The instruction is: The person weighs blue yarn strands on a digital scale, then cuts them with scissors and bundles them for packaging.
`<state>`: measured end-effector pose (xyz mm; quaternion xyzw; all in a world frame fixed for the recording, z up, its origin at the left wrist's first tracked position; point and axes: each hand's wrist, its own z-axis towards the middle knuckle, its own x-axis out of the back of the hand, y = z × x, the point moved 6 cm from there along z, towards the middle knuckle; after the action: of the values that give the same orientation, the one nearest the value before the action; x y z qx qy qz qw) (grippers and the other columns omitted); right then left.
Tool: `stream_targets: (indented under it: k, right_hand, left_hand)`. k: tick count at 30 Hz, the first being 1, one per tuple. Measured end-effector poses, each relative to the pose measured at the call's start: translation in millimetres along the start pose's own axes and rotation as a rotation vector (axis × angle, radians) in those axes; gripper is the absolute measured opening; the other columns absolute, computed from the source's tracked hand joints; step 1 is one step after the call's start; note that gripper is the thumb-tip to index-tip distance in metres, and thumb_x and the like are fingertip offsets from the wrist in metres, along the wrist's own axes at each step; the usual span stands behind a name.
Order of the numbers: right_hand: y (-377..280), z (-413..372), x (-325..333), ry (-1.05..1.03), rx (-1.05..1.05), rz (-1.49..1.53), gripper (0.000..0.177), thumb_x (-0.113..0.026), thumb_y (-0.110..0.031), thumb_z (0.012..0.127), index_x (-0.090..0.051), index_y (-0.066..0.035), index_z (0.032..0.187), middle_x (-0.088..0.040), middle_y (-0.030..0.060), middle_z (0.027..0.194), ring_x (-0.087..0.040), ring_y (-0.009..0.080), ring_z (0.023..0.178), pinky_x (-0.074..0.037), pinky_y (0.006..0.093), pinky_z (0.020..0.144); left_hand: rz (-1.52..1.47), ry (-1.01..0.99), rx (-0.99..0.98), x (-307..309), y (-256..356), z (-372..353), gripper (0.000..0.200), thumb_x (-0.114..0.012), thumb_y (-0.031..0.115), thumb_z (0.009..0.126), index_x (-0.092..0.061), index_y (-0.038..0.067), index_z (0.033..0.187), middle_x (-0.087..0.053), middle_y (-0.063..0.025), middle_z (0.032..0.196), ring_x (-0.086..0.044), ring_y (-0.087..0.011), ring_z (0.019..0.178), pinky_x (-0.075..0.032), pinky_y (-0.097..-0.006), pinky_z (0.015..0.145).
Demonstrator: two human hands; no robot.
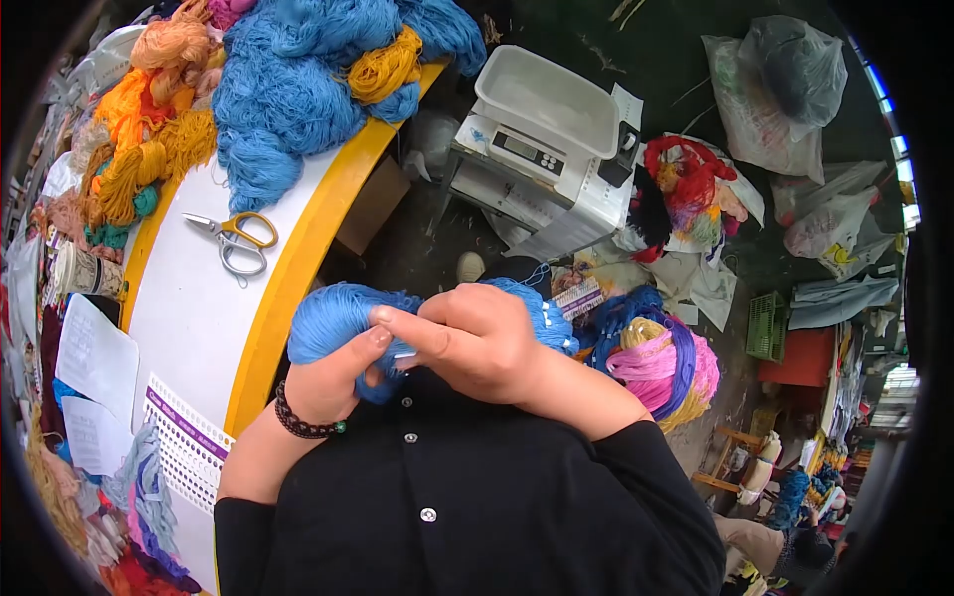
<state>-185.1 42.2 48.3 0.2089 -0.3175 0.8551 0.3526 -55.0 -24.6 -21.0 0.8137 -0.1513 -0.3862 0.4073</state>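
Observation:
A skein of blue yarn (336, 320) is bunched in my left hand (328, 387), whose thumb lies along its front. Up against that thumb is my right hand (487, 343), its fingers curled into a pinch. A small white piece shows between the two hands, and what the right fingertips grip is hidden. Another blue skein (532, 308) with small white tags on it lies behind my right hand. To the left, scissors (238, 241) with a yellow and a grey handle rest on the white tabletop (189, 308).
Blue yarn (288, 89) heaps over the table's far end, with a mustard skein (386, 66) on it. A scale (547, 109) stands on a small grey stand. Pink and yellow yarn (661, 368) sits to the right, near a green basket (765, 326). Plastic bags (785, 89) lie on the floor.

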Motion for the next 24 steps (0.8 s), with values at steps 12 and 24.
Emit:
stream_targets:
  k: [12,24]
  right_hand:
    - [7.4,-3.7,-3.1,0.005,-0.402,0.366,0.04,-0.067,-0.013,0.084,-0.059,-0.001,0.121,-0.062,0.0104,0.083,-0.06,0.0235,0.072,-0.046,0.0307,0.063]
    - [11.3,-16.4,-4.1,0.14,-0.494,0.52,0.017,-0.07,-0.006,0.079,-0.066,-0.003,0.095,-0.065,0.0101,0.083,-0.063,0.0255,0.075,-0.048,0.0325,0.067]
  left_hand:
    - [0.695,0.08,-0.577,-18.8,27.1,-15.8,0.016,-0.056,0.017,0.094,-0.065,0.005,0.099,-0.062,-0.0043,0.081,-0.055,-0.012,0.063,-0.043,-0.025,0.058]
    - [1.282,0.101,-0.985,-42.4,47.8,-31.1,0.009,-0.057,0.007,0.088,-0.064,0.005,0.094,-0.064,-0.0102,0.079,-0.061,-0.0226,0.064,-0.048,-0.0321,0.058]
